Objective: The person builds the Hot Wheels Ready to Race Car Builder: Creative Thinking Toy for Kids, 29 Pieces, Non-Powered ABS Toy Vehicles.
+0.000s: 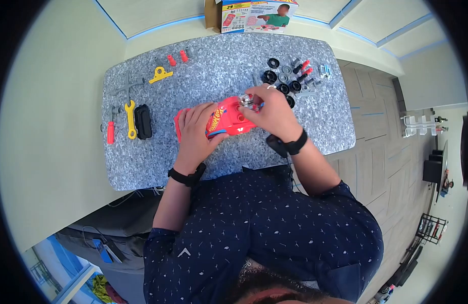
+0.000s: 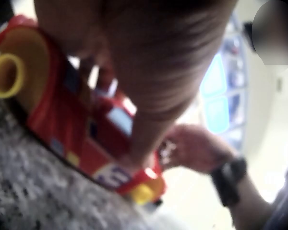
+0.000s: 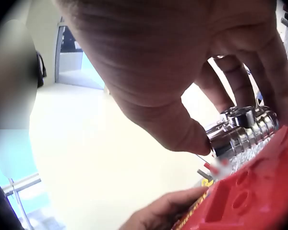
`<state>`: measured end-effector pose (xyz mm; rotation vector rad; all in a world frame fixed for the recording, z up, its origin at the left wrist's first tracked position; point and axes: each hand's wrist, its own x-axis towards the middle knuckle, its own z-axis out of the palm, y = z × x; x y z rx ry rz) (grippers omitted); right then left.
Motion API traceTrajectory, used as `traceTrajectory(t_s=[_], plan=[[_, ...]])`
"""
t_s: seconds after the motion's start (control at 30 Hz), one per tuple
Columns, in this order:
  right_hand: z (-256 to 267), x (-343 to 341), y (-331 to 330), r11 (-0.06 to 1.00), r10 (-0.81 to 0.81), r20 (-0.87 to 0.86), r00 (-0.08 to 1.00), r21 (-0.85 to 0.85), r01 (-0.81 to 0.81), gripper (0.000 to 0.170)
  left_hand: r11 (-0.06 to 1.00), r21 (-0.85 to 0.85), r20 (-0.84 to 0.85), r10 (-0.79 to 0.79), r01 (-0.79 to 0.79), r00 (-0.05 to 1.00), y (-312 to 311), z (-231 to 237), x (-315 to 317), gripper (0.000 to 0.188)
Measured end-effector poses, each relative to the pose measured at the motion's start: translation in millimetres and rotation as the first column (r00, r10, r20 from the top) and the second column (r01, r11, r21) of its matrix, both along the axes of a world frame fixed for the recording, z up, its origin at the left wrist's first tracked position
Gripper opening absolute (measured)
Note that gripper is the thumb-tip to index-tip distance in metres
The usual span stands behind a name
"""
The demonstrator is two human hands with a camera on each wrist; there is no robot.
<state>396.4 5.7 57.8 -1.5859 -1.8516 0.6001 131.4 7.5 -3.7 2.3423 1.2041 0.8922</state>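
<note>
Two hands at a table (image 1: 320, 126): the left hand (image 1: 197, 127) grips the red toy car (image 1: 234, 119), lying between the table's middle and near edge, presumably to steady it. The right hand (image 1: 274, 114) pinches a silver toy engine (image 3: 242, 132) at the car's right end, seemingly leaving its underside free; contact cannot be told. Black wheels (image 1: 269, 77) crowd the space just beyond this hand; a yellow wrench (image 1: 131, 121) lies near the left edge.
</note>
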Motion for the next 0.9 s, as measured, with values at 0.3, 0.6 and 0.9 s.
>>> traceTrajectory(t_s=[0.3, 0.6, 0.9], plan=[[-23, -6, -11, 0.997, 0.074, 0.19, 0.979, -0.006, -0.074, 0.038, 1.0, -0.007, 0.023, -0.001, 0.001, 1.0, -6, -3, 1, 0.086], [-24, 12, -13, 0.998, 0.022, -0.12, 0.993, -0.052, -0.028, 0.037, 1.0, -0.004, 0.012, -0.001, 0.002, 1.0, -4, -2, 1, 0.087], [-20, 142, -10, 0.876, -0.413, 0.08, 0.907, 0.307, 0.372, 0.035, 1.0, -0.012, -0.001, -0.023, 0.023, 1.0, -4, 1, -1, 0.086]])
